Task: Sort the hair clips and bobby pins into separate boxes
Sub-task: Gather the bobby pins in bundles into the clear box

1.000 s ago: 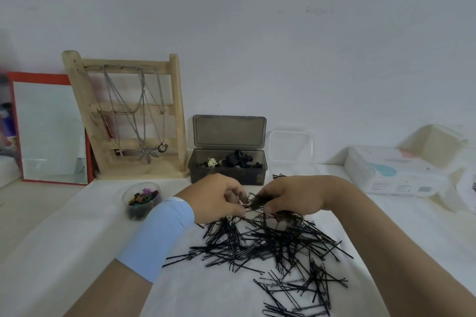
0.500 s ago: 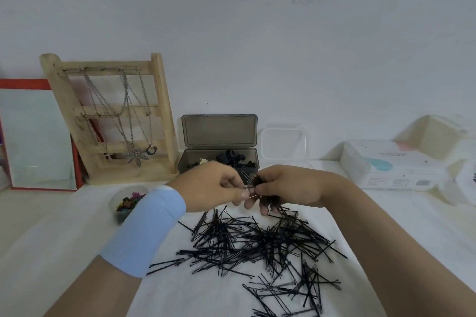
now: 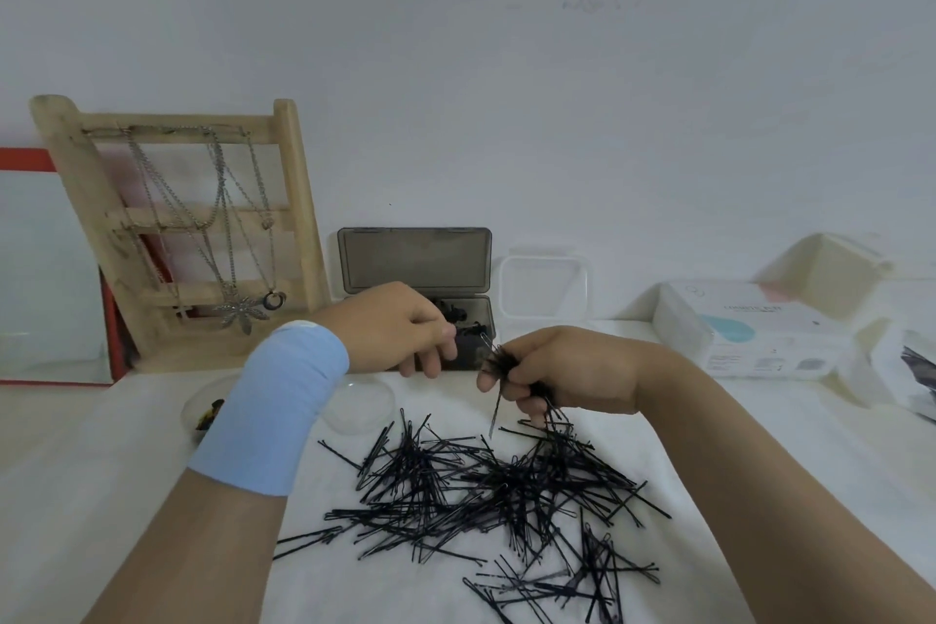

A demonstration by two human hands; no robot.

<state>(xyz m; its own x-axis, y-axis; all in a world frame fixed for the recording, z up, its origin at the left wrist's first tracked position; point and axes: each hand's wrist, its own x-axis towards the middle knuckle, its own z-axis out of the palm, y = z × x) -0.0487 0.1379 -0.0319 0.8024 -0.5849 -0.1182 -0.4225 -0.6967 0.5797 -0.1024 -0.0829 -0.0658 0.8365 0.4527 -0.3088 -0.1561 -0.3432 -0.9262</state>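
Note:
A loose heap of black bobby pins [image 3: 486, 492] lies on the white table in front of me. My right hand [image 3: 567, 372] grips a bundle of bobby pins [image 3: 504, 365] above the heap, with some pins hanging down from it. My left hand [image 3: 400, 327], with a light blue band on the wrist, pinches a small black hair clip [image 3: 468, 330] in front of the open smoked-grey box [image 3: 483, 319]. That box holds black hair clips. An open clear box [image 3: 544, 289] stands just right of it.
A wooden stand with necklaces [image 3: 202, 228] and a red-framed mirror [image 3: 45, 264] stand at the back left. A small clear round tub [image 3: 202, 413] and its lid [image 3: 362, 403] sit by my left wrist. White packs [image 3: 744, 329] lie at the right.
My hands have risen off the heap and drawn apart. The left hand now holds a clip near the grey box; the right keeps the pin bundle.

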